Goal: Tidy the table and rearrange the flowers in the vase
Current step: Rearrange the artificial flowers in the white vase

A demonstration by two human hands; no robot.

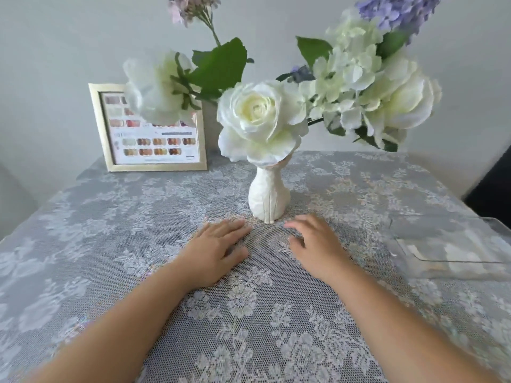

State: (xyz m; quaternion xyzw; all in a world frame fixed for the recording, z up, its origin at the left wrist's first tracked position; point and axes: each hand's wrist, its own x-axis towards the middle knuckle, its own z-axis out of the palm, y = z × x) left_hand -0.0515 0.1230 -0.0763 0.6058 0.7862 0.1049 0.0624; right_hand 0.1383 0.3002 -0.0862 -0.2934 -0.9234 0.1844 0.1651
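A small white ceramic vase [269, 197] stands upright in the middle of the lace-covered table [110, 244]. It holds a white rose [255, 120], another white bloom [154, 87] leaning left, pale hydrangea [345, 76] and a large white flower [401, 98] leaning right, and purple sprigs [395, 9] at the top. My left hand [218, 250] lies flat on the cloth just in front and left of the vase, fingers together, empty. To the right of the vase base my right hand [315, 241] rests palm down, fingers spread, holding nothing.
A gold picture frame [150, 128] with a colour chart leans against the wall at the back left. A clear acrylic tray or stand [448, 244] sits at the right edge. A pale wall is close behind the table.
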